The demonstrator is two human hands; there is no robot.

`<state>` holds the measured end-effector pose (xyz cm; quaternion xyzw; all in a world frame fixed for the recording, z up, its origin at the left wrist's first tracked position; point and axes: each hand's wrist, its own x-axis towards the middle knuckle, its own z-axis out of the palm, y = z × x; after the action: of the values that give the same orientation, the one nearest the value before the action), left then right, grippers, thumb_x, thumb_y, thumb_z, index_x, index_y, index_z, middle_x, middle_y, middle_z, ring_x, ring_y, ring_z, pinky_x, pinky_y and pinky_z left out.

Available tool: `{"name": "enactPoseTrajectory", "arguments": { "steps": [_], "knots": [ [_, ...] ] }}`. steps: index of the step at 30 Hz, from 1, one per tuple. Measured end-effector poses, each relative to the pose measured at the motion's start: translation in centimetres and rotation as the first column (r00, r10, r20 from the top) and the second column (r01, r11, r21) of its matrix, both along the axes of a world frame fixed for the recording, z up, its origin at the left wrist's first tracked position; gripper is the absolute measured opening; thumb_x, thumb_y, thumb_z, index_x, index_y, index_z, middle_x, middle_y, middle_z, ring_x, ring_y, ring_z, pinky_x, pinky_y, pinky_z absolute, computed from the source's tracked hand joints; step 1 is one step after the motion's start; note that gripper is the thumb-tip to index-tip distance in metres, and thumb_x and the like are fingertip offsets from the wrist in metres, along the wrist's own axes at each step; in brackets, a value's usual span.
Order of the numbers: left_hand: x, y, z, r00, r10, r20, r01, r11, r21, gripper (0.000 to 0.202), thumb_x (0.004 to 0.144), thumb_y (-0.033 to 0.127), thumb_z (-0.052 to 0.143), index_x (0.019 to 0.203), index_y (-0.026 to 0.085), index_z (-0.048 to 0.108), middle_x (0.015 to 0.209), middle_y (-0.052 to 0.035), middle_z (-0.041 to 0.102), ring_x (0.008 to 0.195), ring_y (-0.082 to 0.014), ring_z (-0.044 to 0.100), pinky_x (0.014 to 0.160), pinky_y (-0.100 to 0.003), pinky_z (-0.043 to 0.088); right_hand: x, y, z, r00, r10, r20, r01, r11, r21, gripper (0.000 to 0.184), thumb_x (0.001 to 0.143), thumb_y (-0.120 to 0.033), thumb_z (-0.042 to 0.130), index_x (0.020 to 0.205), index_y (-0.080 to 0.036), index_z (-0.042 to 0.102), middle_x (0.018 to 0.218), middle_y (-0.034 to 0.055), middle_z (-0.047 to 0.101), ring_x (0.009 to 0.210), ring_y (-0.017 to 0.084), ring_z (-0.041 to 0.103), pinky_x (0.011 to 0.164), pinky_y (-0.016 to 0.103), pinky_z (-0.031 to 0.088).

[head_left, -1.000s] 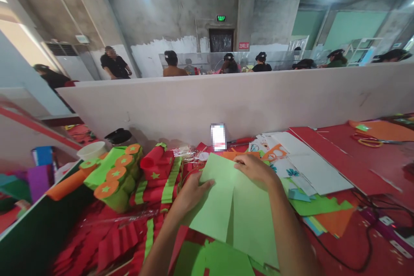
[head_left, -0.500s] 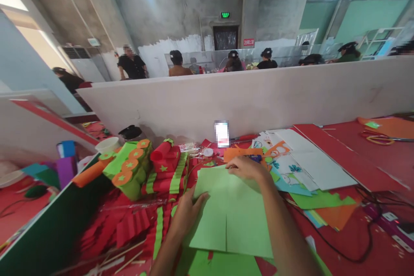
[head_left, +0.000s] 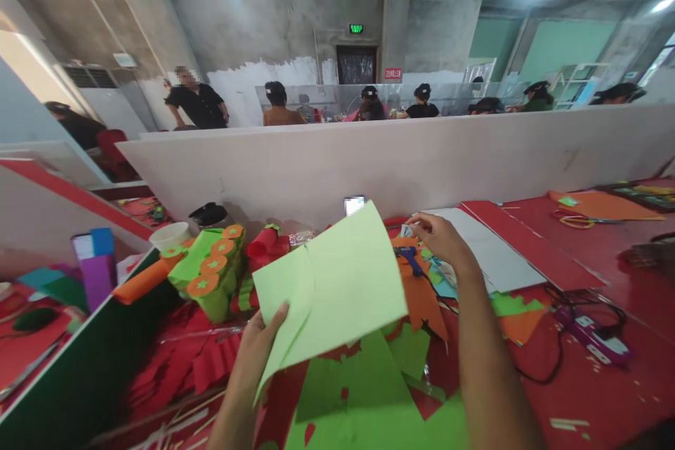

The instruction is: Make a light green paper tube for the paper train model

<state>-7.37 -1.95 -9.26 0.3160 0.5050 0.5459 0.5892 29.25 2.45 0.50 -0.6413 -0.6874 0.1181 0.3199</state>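
Observation:
My left hand (head_left: 258, 348) grips a light green craft sheet (head_left: 337, 281) by its lower left corner, thumb on top. The sheet is raised and tilted, with a curved crease near the thumb. To its right, my right hand (head_left: 443, 242) has its fingers bent and pinched at the edge of white patterned papers (head_left: 406, 230); the hand and forearm hide much of them. Below the raised sheet lie darker green cut sheets (head_left: 353, 387). A blue glue gun (head_left: 410, 258) rests on orange cut sheets (head_left: 422, 292) between the sheet and my right hand.
At left stand a green-and-orange craft piece (head_left: 214, 264), a red roll (head_left: 262, 242) and a dark green board (head_left: 68, 380). White sheets (head_left: 506, 253), a purple power strip (head_left: 595, 334) with cables and scissors (head_left: 574, 218) lie right. A white partition (head_left: 316, 162) runs behind; people are beyond it.
The light green sheet has come up off the table in my left hand and tilted. My right hand has left it and moved right to the patterned papers. The view has shifted slightly.

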Motion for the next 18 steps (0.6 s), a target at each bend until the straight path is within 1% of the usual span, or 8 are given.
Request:
{"name": "enactPoseTrajectory", "arguments": {
  "steps": [2,4,6,8,11,13,16,18],
  "knots": [
    [0.2,0.1,0.3,0.996,0.046,0.080,-0.049,0.998,0.031,0.030,0.072,0.022,0.077,0.098,0.013,0.067,0.081,-0.0081,0.077,0.067,-0.0197,0.073,0.057,-0.023,0.057,-0.1,-0.2,0.0,0.999,0.033,0.039,-0.031,0.998,-0.058,0.026,0.089,-0.030,0.047,0.103,-0.022,0.067,0.084,0.0040,0.070,0.073,0.018,0.062,0.062,0.025,0.042],
    [0.4,0.0,0.4,0.992,0.064,0.111,-0.068,0.997,0.034,0.027,0.072,0.020,0.076,0.097,0.012,0.067,0.081,-0.0079,0.077,0.068,-0.0191,0.073,0.059,-0.022,0.057,-0.5,-0.3,-0.5,0.993,0.093,0.074,-0.084,0.989,-0.124,0.022,0.086,-0.029,0.052,0.099,-0.023,0.069,0.081,0.0035,0.069,0.071,0.018,0.061,0.061,0.025,0.040],
    [0.4,-0.2,0.2,0.991,0.048,0.123,-0.051,0.998,0.028,0.030,0.072,0.021,0.077,0.098,0.012,0.067,0.081,-0.0080,0.077,0.065,-0.0195,0.073,0.057,-0.023,0.058,-1.1,-0.5,-1.4,0.980,0.174,0.092,-0.154,0.969,-0.194,0.021,0.084,-0.028,0.055,0.098,-0.023,0.070,0.081,0.0033,0.070,0.071,0.018,0.061,0.060,0.025,0.040],
    [0.3,-0.3,-0.1,0.988,0.027,0.151,-0.033,0.999,0.035,0.034,0.069,0.023,0.079,0.099,0.011,0.068,0.081,-0.0077,0.077,0.063,-0.0190,0.072,0.056,-0.023,0.058,-1.6,-0.8,-2.4,0.964,0.249,0.089,-0.221,0.943,-0.250,0.021,0.085,-0.027,0.055,0.099,-0.023,0.070,0.087,0.0036,0.072,0.073,0.018,0.063,0.061,0.025,0.041],
    [0.0,-0.2,-0.9,0.982,0.046,0.184,-0.059,0.996,0.065,0.038,0.066,0.025,0.082,0.099,0.011,0.069,0.082,-0.0071,0.077,0.068,-0.0192,0.072,0.057,-0.021,0.057,-2.4,-1.4,-4.1,0.947,0.310,0.084,-0.273,0.915,-0.298,0.024,0.087,-0.026,0.053,0.104,-0.022,0.068,0.093,0.0058,0.073,0.078,0.020,0.065,0.064,0.026,0.043],
    [-0.2,0.0,-1.4,0.984,0.106,0.145,-0.117,0.991,0.070,0.037,0.067,0.025,0.081,0.100,0.012,0.069,0.085,-0.0073,0.077,0.072,-0.0197,0.072,0.060,-0.022,0.057,-3.0,-2.0,-5.1,0.940,0.331,0.084,-0.290,0.903,-0.315,0.025,0.089,-0.025,0.050,0.106,-0.020,0.068,0.093,0.0074,0.073,0.079,0.022,0.066,0.065,0.028,0.045],
    [-0.4,0.3,-1.8,0.977,0.215,-0.006,-0.214,0.975,0.063,0.033,0.072,0.026,0.076,0.101,0.013,0.068,0.091,-0.0082,0.077,0.074,-0.0193,0.072,0.063,-0.023,0.057,-4.3,-2.8,-6.7,0.917,0.391,0.079,-0.346,0.877,-0.333,0.026,0.089,-0.023,0.049,0.109,-0.022,0.067,0.097,0.0064,0.074,0.084,0.021,0.067,0.071,0.028,0.047],
    [-0.4,0.4,-1.9,0.963,0.250,-0.103,-0.242,0.967,0.082,0.034,0.073,0.028,0.075,0.102,0.013,0.068,0.097,-0.0098,0.076,0.077,-0.0207,0.072,0.065,-0.026,0.058,-5.2,-3.3,-7.9,0.891,0.446,0.081,-0.393,0.850,-0.351,0.028,0.087,-0.020,0.053,0.110,-0.025,0.067,0.105,0.0049,0.073,0.092,0.022,0.066,0.077,0.029,0.047]
  ]
}}
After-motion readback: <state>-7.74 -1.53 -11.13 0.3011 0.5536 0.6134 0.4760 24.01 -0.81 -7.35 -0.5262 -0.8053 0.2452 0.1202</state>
